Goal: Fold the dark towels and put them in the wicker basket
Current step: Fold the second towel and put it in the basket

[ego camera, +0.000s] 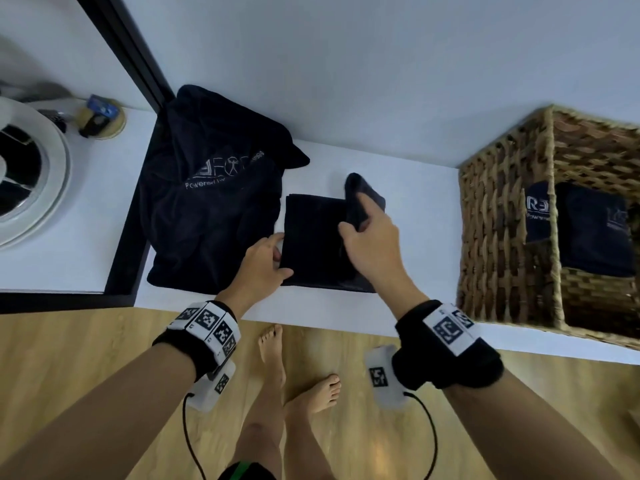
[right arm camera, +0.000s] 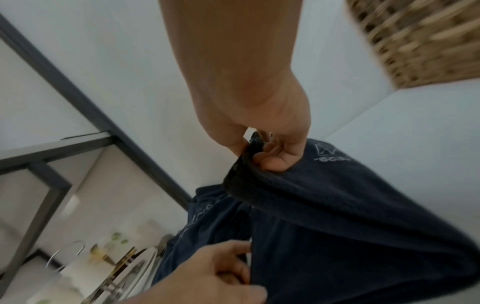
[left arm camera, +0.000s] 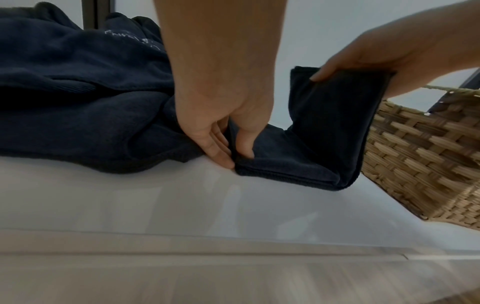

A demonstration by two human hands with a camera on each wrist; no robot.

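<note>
A half-folded dark towel (ego camera: 311, 237) lies on the white counter (ego camera: 419, 271). My left hand (ego camera: 282, 261) pinches its left edge, thumb on top and fingers at the fold (left arm camera: 235, 158). My right hand (ego camera: 356, 220) grips the towel's right end and holds it lifted off the counter (left arm camera: 335, 115); the right wrist view shows the hand's fingers (right arm camera: 267, 156) curled over the hem. A heap of unfolded dark towels (ego camera: 207, 195) with printed lettering sits just left. The wicker basket (ego camera: 498, 237) stands at the right, with folded dark towels (ego camera: 588, 233) inside.
A white round basin (ego camera: 34, 174) and a small wooden dish (ego camera: 104, 121) sit at the far left, beyond a dark frame (ego camera: 126, 220). The wall rises right behind the counter. Below are the wood floor and my bare feet (ego camera: 273, 348).
</note>
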